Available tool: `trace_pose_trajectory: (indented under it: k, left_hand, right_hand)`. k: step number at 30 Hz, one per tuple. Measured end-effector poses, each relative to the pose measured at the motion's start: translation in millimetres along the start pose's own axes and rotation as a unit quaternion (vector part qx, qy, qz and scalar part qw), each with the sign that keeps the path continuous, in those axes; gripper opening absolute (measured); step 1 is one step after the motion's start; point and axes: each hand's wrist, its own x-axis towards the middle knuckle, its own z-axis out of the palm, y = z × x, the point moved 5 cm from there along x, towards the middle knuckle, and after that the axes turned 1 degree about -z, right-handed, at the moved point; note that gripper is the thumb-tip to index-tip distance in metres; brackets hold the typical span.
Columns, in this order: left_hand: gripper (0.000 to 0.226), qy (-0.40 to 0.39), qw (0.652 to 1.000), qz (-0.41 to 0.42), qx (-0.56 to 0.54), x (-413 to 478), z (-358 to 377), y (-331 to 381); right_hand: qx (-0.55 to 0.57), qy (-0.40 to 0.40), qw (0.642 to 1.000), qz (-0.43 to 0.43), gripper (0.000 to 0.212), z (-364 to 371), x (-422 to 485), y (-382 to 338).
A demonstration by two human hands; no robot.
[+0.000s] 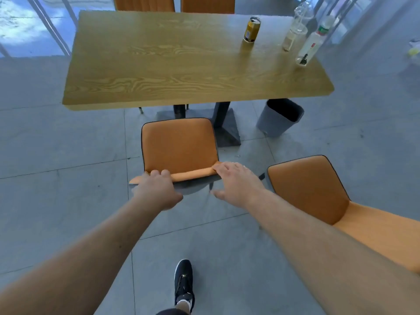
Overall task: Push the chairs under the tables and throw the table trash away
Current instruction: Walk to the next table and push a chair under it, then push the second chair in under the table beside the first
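An orange chair (pixel 179 144) stands in front of the wooden table (pixel 159 64), its seat clear of the table edge. My left hand (pixel 156 189) grips the left end of the chair's backrest top. My right hand (pixel 236 180) rests on the right end, fingers over the top and thumb spread. A second orange chair (pixel 318 192) stands to the right, turned at an angle and away from the table. On the table's far right stand a yellow can (pixel 251 29), a clear plastic cup (pixel 294 34) and a plastic bottle (pixel 312 44).
A grey trash bin (pixel 280 118) sits on the floor under the table's right front corner. Two more orange chairs (pixel 145 3) are tucked in at the far side. The table's dark pedestal base (pixel 223 130) stands beyond the held chair. My shoe (pixel 183 284) is on the tiled floor.
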Motion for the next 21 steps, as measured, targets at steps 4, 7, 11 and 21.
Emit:
trace_pose_trajectory:
  k: [4, 7, 11, 21]
  left_hand:
    - [0.061, 0.047, 0.994, 0.087, 0.036, -24, -9, 98]
    - [0.075, 0.032, 0.982, 0.186, -0.015, -49, 5, 195]
    - [0.074, 0.045, 0.966, 0.251, -0.033, -92, 38, 326]
    - [0.081, -0.034, 0.976, 0.211, -0.041, -186, 202, 597]
  right_hand:
    - [-0.015, 0.033, 0.999, 0.031, 0.073, -22, -65, 60]
    - [-0.02, 0.049, 0.996, 0.068, 0.072, -33, -125, 124]
    - [-0.015, 0.08, 0.988, 0.13, 0.067, -28, -221, 232]
    - [0.028, 0.053, 0.989, 0.139, 0.076, 31, -398, 502]
